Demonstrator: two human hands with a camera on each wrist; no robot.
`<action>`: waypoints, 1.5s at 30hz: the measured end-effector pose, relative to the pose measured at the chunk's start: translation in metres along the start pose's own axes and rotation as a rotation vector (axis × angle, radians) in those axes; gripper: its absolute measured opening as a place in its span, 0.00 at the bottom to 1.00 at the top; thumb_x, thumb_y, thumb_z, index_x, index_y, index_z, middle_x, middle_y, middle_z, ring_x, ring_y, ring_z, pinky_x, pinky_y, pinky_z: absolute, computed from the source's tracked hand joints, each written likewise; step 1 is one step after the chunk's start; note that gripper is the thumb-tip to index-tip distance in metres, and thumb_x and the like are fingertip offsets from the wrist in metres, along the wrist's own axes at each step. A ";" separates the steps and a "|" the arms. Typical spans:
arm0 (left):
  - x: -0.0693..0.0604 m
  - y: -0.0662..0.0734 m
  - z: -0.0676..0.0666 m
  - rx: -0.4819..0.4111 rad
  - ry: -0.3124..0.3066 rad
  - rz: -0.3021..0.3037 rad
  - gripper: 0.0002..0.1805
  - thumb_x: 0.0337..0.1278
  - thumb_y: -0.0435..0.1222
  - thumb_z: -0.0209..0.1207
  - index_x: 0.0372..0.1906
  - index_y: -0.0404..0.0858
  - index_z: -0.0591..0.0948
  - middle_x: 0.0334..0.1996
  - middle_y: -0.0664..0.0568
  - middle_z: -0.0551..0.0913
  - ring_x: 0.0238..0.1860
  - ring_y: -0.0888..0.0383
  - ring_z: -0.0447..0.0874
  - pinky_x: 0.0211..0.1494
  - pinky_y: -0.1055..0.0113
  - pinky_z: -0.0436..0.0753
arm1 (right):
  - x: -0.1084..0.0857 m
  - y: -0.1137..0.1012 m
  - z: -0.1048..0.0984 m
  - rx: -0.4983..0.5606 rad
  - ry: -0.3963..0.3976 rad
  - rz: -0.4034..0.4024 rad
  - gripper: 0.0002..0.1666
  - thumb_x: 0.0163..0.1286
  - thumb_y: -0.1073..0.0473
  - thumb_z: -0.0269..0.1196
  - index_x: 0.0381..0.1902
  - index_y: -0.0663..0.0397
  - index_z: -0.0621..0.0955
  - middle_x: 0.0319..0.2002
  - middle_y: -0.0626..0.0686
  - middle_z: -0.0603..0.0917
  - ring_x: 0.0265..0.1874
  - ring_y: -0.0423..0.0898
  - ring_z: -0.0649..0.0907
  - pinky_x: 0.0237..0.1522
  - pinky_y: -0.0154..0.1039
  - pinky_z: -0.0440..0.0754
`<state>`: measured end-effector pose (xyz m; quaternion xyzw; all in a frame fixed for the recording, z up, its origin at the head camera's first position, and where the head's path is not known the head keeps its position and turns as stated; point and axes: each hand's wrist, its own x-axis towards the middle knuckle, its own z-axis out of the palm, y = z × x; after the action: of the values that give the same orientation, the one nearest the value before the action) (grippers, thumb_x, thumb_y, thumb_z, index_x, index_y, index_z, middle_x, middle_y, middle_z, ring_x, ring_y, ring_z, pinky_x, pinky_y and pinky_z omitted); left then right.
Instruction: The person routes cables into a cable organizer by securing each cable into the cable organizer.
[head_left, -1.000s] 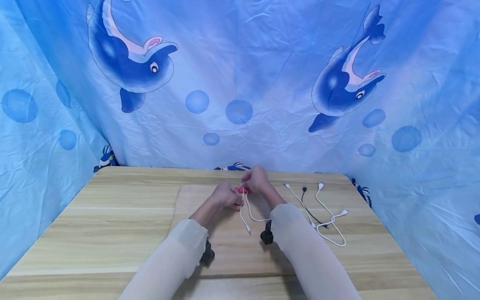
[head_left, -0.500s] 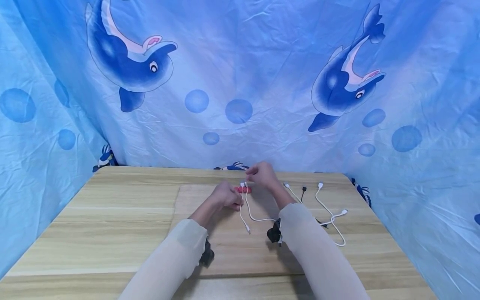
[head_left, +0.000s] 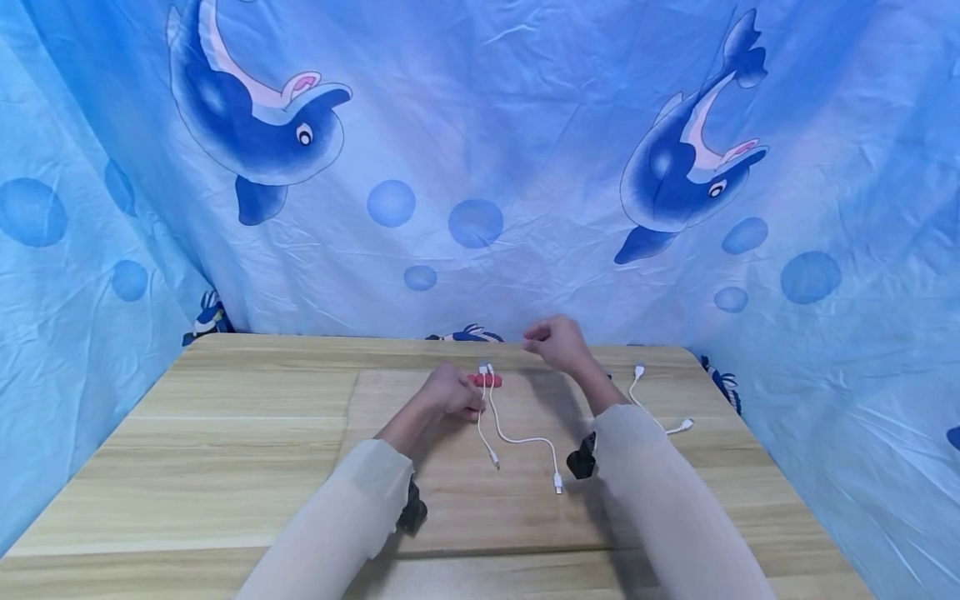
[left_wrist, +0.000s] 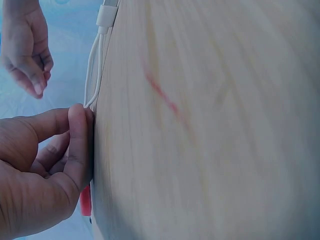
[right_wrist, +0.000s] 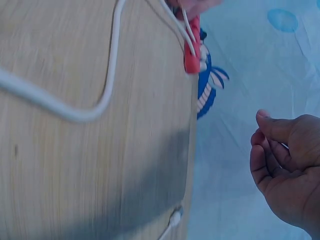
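The left hand [head_left: 448,392] is low over the board beside a red bar [head_left: 487,380]. Its thumb and fingertips pinch a thin white cable [left_wrist: 91,75] in the left wrist view, just past the end of the red bar [left_wrist: 85,201]. Two white cables cross the bar; one, the longer cable [head_left: 525,439], bends right and ends on the board. The right hand [head_left: 558,343] hovers behind the board's back right part, holding nothing. Its fingers are loosely curled in the right wrist view, where the hand [right_wrist: 292,162] is apart from the red bar [right_wrist: 191,55].
A thin wooden board [head_left: 450,517] lies on the wooden table [head_left: 225,467]. Right of it is a white cable [head_left: 640,375] with another white plug [head_left: 686,425], partly behind the right arm. A blue curtain [head_left: 480,283] with dolphins hangs behind the table.
The right hand has let go near the red bar and moved right and back. Its forearm now covers several cables on the right, and the longer cable's lower plug shows. The left hand stays put.
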<state>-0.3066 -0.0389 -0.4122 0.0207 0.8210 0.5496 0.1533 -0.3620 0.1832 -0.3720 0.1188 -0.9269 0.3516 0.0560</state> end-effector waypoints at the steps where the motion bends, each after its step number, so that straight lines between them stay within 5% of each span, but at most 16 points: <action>1: 0.000 0.000 0.000 0.004 0.000 -0.001 0.03 0.53 0.21 0.67 0.34 0.25 0.88 0.25 0.44 0.87 0.20 0.63 0.83 0.31 0.71 0.87 | 0.000 0.003 -0.003 0.001 0.006 -0.007 0.10 0.69 0.64 0.69 0.45 0.65 0.88 0.43 0.60 0.90 0.44 0.55 0.88 0.49 0.49 0.86; 19: -0.002 0.001 -0.001 0.027 -0.002 -0.005 0.03 0.54 0.22 0.66 0.33 0.27 0.89 0.24 0.45 0.87 0.20 0.63 0.84 0.32 0.71 0.87 | -0.012 0.054 -0.035 0.006 -0.014 0.085 0.14 0.74 0.63 0.64 0.52 0.67 0.84 0.47 0.63 0.88 0.48 0.58 0.86 0.48 0.50 0.85; 25: -0.003 0.001 -0.001 0.032 -0.006 -0.006 0.03 0.54 0.22 0.67 0.34 0.27 0.89 0.24 0.45 0.87 0.21 0.62 0.84 0.32 0.71 0.87 | -0.018 0.070 -0.032 0.009 -0.007 0.112 0.12 0.72 0.64 0.66 0.48 0.67 0.85 0.43 0.61 0.89 0.45 0.56 0.87 0.44 0.44 0.85; 33: -0.001 0.000 0.000 0.016 -0.004 -0.012 0.03 0.54 0.23 0.68 0.35 0.27 0.88 0.25 0.46 0.86 0.21 0.63 0.84 0.32 0.72 0.86 | -0.024 0.089 -0.021 -0.038 -0.012 0.145 0.13 0.73 0.62 0.65 0.49 0.66 0.85 0.45 0.62 0.88 0.48 0.59 0.86 0.53 0.52 0.83; 45: 0.001 -0.001 -0.001 0.033 -0.005 -0.009 0.02 0.54 0.23 0.68 0.34 0.28 0.89 0.23 0.46 0.87 0.20 0.63 0.84 0.31 0.72 0.86 | -0.027 0.104 0.000 -0.073 0.062 0.197 0.13 0.68 0.62 0.69 0.46 0.67 0.85 0.41 0.61 0.87 0.45 0.58 0.85 0.52 0.52 0.82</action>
<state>-0.3073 -0.0395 -0.4129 0.0210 0.8295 0.5354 0.1574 -0.3629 0.2633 -0.4430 0.0139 -0.9441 0.3248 0.0542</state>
